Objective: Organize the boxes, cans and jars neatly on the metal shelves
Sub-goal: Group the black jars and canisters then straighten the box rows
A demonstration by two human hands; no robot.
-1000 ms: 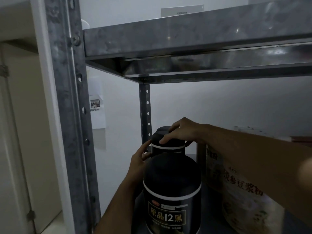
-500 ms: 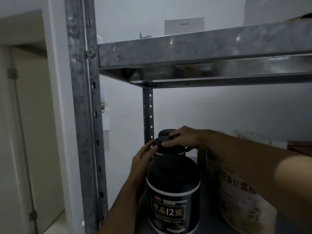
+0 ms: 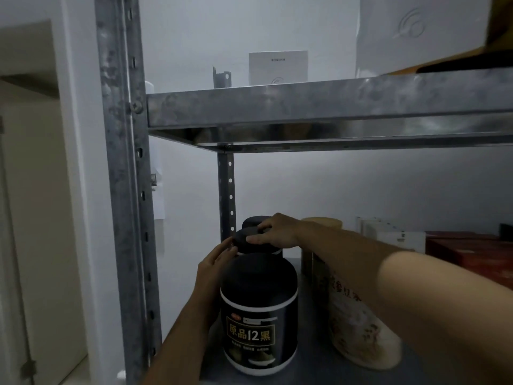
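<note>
It's dim on the lower shelf (image 3: 313,368), and the front black jar (image 3: 258,315) blocks nearly everything behind it. Only the lid of the middle black jar (image 3: 247,243) shows over its top, and only a sliver of cap on the rear black jar (image 3: 254,221) by the back post. The right hand (image 3: 277,232) lies on top of the middle jar's lid, fingers curled over it and gripping. The left hand (image 3: 215,262) reaches up beside it, fingers fairly straight, tips touching the lid's left edge. The right forearm crosses the beige can (image 3: 358,329), whose print is blurred. The red boxes (image 3: 472,243) run off the right edge.
</note>
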